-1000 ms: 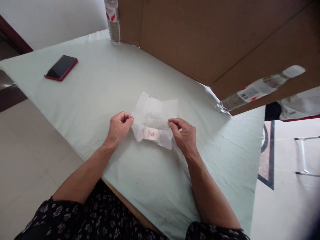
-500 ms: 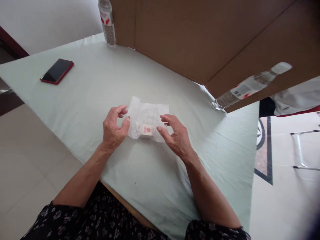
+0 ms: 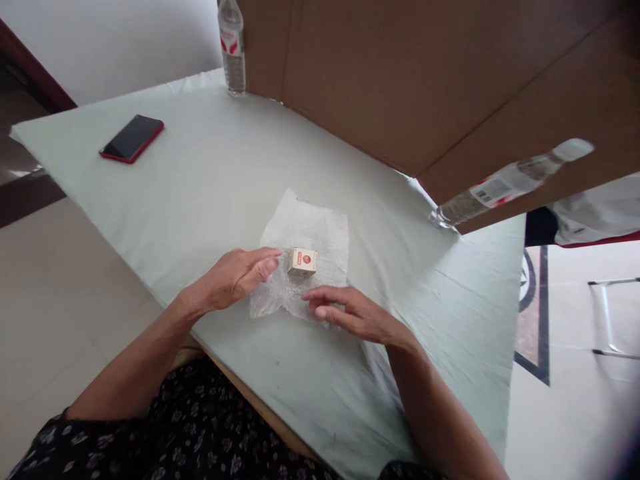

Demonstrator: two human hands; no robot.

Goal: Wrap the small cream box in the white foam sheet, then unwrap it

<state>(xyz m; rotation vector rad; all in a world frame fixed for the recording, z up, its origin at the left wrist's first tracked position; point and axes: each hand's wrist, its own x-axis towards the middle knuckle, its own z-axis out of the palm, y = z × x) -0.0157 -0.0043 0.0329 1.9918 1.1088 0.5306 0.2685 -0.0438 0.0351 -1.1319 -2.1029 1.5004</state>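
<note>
A small cream box [image 3: 303,261] with red print sits on a spread sheet of clear bubble wrap [image 3: 326,230]. My left hand [image 3: 237,275] is at the left of the box, fingers stretched out over the wrap and their tips close to the box's side. Over the near right edge of the wrap lies my right hand [image 3: 354,312], its fingers extended to the left just below the box. Neither hand holds anything. Whether the fingertips touch the wrap, I cannot tell.
A pale green cloth covers the table [image 3: 200,180]. A phone [image 3: 133,139] in a red case lies at the far left. Tall cardboard panels [image 3: 360,73] stand along the back, with one water bottle [image 3: 233,50] at their left end and another bottle [image 3: 505,187] at the right.
The bubble wrap, earlier folded up around the box, now lies spread flat, leaving the box uncovered. Both hands have moved lower and turned inward. The view has shifted slightly.
</note>
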